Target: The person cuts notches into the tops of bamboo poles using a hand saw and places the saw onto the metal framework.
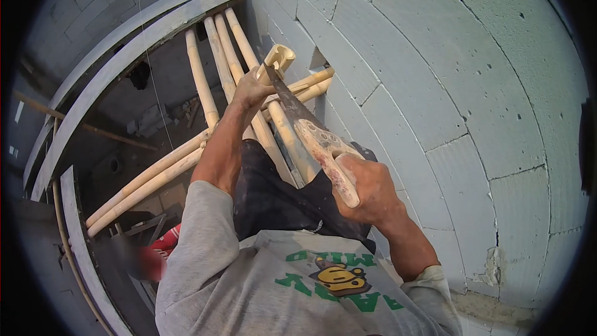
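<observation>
My right hand (372, 191) is wrapped round the pale, stained handle of a hand saw (305, 114). The dark blade points up and away to the left, its tip against a bamboo pole (281, 57) near the pole's open, hollow end. My left hand (252, 90) grips that same pole just below the blade. Whether the blade has cut into the bamboo cannot be made out. Below the hands, several bamboo poles (202, 78) run lengthwise under my legs, with crossing poles (314, 84) by the wall.
A grey block wall (429, 81) rises close on my right. Two bamboo poles (146, 180) reach out to the left over a drop to a lower floor. Long flat boards (134, 40) curve across the far left. Another person in red (163, 246) is below on the left.
</observation>
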{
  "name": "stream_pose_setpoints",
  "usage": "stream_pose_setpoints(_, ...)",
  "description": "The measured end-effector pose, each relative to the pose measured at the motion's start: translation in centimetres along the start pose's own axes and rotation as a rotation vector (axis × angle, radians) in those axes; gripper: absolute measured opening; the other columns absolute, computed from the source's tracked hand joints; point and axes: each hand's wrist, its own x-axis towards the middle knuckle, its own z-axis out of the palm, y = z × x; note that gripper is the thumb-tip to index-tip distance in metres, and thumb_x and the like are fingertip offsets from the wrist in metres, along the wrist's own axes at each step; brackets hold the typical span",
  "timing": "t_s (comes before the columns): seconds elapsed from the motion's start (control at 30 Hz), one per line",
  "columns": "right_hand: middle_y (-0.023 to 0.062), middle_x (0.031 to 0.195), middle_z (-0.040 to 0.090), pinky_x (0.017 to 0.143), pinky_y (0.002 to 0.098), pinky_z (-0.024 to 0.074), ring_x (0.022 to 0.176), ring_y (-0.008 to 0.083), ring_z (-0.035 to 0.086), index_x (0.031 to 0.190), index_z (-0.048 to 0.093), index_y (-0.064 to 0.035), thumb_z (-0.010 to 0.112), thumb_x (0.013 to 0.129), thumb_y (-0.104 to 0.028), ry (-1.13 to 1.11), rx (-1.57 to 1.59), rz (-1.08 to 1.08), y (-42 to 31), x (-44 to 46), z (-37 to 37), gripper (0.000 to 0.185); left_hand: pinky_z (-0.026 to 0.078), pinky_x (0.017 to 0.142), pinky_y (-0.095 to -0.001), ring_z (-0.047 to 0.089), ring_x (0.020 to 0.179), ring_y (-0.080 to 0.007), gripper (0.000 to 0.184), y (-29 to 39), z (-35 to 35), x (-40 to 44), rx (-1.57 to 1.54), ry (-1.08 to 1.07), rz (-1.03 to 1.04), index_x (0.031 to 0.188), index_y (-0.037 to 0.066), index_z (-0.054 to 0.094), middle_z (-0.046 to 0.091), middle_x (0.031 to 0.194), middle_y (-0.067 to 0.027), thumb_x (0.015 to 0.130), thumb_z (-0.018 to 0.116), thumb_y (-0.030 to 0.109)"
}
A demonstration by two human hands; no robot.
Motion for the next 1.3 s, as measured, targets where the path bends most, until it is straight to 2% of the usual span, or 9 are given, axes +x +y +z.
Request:
stream_pose_setpoints(0.17, 0.0143, 0.072, 0.064, 0.063, 0.0446, 0.0542, 0.068, 0.0371, 0.066, 0.081, 0.058, -0.0045, 0.070, 0.074, -0.005, 0.082, -0.028, -0.156, 2.1, -4.1, 0.6, 0.014, 0.053, 0.090, -0.0369, 0.071, 0.096, -0.0298, 0.075, -2.8, 0.7, 0.8, 0.107, 0.046, 0.075, 0.115, 0.001, 0.063, 0.072, 0.106, -0.0180, 0.057, 0.088, 0.040)
stream_pose_setpoints(0.27, 0.0149, 0.071, 0.063, 0.063, 0.0433, 0.0546, 0.067, 0.0373, 0.066, 0.083, 0.059, -0.0045, 0.070, 0.074, -0.006, 0.148, -0.024, -0.177, 3.0, -0.4, 2.6, 0.015, 0.052, 0.091, -0.0366, 0.070, 0.099, -0.0296, 0.074, 1.0, 0.4, -1.7, 0.000, 0.013, -0.007, 0.120, 0.000, 0.063, 0.072, 0.109, -0.0182, 0.063, 0.085, 0.042)
stream_pose_setpoints(0.37, 0.0154, 0.072, 0.060, 0.057, 0.0436, 0.0526, 0.066, 0.0394, 0.063, 0.084, 0.059, -0.0022, 0.066, 0.072, -0.001, 0.192, 0.053, -0.171, 2.3, 4.2, 4.9, 0.014, 0.053, 0.091, -0.0362, 0.070, 0.102, -0.0293, 0.075, -2.6, 0.2, 2.0, 0.199, 0.013, 0.060, 0.125, 0.001, 0.062, 0.071, 0.113, -0.0195, 0.066, 0.085, 0.042)
stream_pose_setpoints(0.5, 0.0161, 0.073, 0.060, 0.059, 0.0437, 0.0539, 0.067, 0.0393, 0.064, 0.086, 0.061, -0.0004, 0.067, 0.071, 0.000, 0.192, 0.034, -0.217, 3.6, 1.7, 5.2, 0.016, 0.051, 0.097, -0.0364, 0.068, 0.110, -0.0307, 0.082, -3.6, 0.8, 1.9, 0.068, 0.029, 0.018, 0.130, 0.000, 0.060, 0.070, 0.117, -0.0222, 0.065, 0.086, 0.043)
stream_pose_setpoints(0.53, 0.0160, 0.073, 0.061, 0.060, 0.0438, 0.0544, 0.068, 0.0387, 0.065, 0.086, 0.061, -0.0016, 0.068, 0.072, -0.002, 0.204, 0.044, -0.208, 3.6, 0.5, 5.2, 0.016, 0.052, 0.087, -0.0327, 0.067, 0.096, -0.0191, 0.061, -3.9, 1.1, 1.4, 0.138, 0.116, 0.116, 0.119, 0.000, 0.064, 0.072, 0.105, -0.0113, 0.069, 0.086, 0.029)
stream_pose_setpoints(0.6, 0.0159, 0.075, 0.064, 0.063, 0.0440, 0.0553, 0.070, 0.0373, 0.067, 0.084, 0.059, -0.0039, 0.071, 0.073, -0.007, 0.212, 0.043, -0.212, 3.8, -1.7, 4.4, 0.016, 0.051, 0.097, -0.0378, 0.069, 0.108, -0.0306, 0.085, -3.6, 0.6, 1.5, 0.152, 0.033, 0.041, 0.127, -0.001, 0.060, 0.071, 0.114, -0.0212, 0.061, 0.088, 0.044)
stream_pose_setpoints(0.8, 0.0171, 0.076, 0.064, 0.062, 0.0451, 0.0539, 0.070, 0.0384, 0.066, 0.084, 0.057, -0.0036, 0.071, 0.072, -0.008, 0.152, 0.050, -0.139, 4.7, 0.3, 4.9, 0.019, 0.052, 0.093, -0.0382, 0.070, 0.104, -0.0301, 0.082, -3.3, -0.4, 3.3, 0.015, -0.049, -0.005, 0.120, -0.001, 0.062, 0.071, 0.110, -0.0214, 0.059, 0.088, 0.047)
stream_pose_setpoints(0.97, 0.0183, 0.079, 0.064, 0.065, 0.0452, 0.0543, 0.072, 0.0398, 0.065, 0.089, 0.059, -0.0026, 0.072, 0.071, -0.007, 0.154, 0.094, -0.125, 2.9, -0.4, 3.5, 0.023, 0.052, 0.092, -0.0389, 0.070, 0.101, -0.0347, 0.082, -4.0, 0.6, 1.9, 0.137, 0.102, 0.114, 0.118, -0.003, 0.061, 0.071, 0.107, -0.0239, 0.058, 0.088, 0.046)
stream_pose_setpoints(1.3, 0.0139, 0.071, 0.058, 0.059, 0.0438, 0.0506, 0.063, 0.0358, 0.061, 0.087, 0.060, -0.0010, 0.072, 0.071, -0.005, 0.106, 0.011, -0.205, 3.3, 0.0, 2.2, 0.020, 0.052, 0.087, -0.0355, 0.069, 0.099, -0.0285, 0.077, -1.0, 0.8, 0.0, -0.032, 0.065, 0.008, 0.117, -0.002, 0.060, 0.071, 0.105, -0.0196, 0.059, 0.091, 0.038)
